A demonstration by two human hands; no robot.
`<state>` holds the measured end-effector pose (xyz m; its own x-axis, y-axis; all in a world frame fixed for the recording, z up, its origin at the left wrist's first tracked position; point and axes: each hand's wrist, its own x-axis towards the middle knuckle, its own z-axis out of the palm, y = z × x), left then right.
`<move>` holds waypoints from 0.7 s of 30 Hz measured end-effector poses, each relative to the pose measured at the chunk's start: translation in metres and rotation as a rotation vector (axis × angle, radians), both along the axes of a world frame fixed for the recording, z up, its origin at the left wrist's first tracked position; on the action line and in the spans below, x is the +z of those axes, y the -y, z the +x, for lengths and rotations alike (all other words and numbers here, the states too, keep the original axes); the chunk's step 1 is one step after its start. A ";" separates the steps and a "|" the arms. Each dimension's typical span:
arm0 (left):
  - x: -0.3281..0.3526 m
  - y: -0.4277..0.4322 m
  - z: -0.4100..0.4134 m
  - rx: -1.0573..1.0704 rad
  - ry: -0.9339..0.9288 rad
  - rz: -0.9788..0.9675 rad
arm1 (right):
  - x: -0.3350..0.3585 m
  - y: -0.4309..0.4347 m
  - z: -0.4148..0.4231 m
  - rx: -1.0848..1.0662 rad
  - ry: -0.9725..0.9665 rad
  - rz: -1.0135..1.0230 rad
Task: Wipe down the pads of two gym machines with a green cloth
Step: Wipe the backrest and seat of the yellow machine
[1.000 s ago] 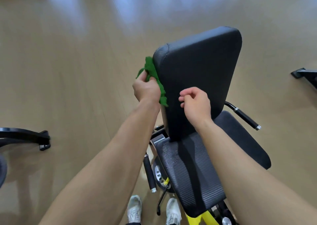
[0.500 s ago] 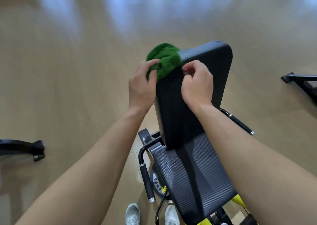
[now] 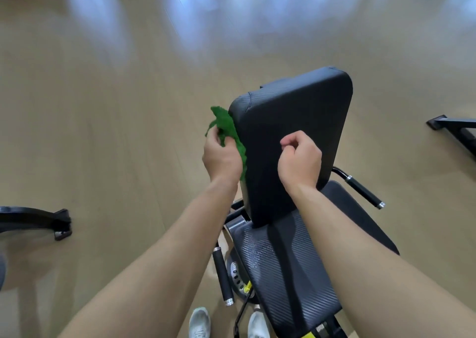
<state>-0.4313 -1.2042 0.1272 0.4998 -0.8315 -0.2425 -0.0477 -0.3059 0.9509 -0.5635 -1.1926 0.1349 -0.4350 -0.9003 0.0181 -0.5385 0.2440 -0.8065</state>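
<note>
Head view, left hand (image 3: 221, 158) fingers (image 3: 212, 138) gripping green cloth (image 3: 226, 125) against back pad (image 3: 293, 108), right hand (image 3: 300, 161) fingers (image 3: 293, 140) clenched.

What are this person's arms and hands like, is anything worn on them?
Nothing is worn: the left hand and right hand are bare, no gloves, rings or watch showing. The left arm and right arm are bare too, with no sleeve in view.

Bunched green cloth (image 3: 229, 134) lies against the upright black back pad's (image 3: 291, 141) left edge.

Green cloth (image 3: 229, 131), black ribbed back pad (image 3: 291, 141), black weave-patterned seat pad (image 3: 286, 268), tan floor (image 3: 103, 131)
</note>
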 end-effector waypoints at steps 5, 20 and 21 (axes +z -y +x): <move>0.058 0.034 0.011 -0.442 0.634 -0.459 | 0.007 0.006 0.002 -0.012 0.034 -0.031; -0.185 -0.064 -0.048 0.035 0.081 0.185 | -0.171 -0.076 -0.025 -0.253 0.065 0.244; -0.202 -0.072 -0.051 0.002 0.085 0.256 | -0.184 -0.084 -0.025 -0.261 0.070 0.279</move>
<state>-0.4824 -1.1323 -0.0744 0.5287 -0.7477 -0.4019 -0.1229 -0.5359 0.8353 -0.5886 -1.1084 -0.0496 -0.6413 -0.7254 -0.2500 -0.3751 0.5807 -0.7226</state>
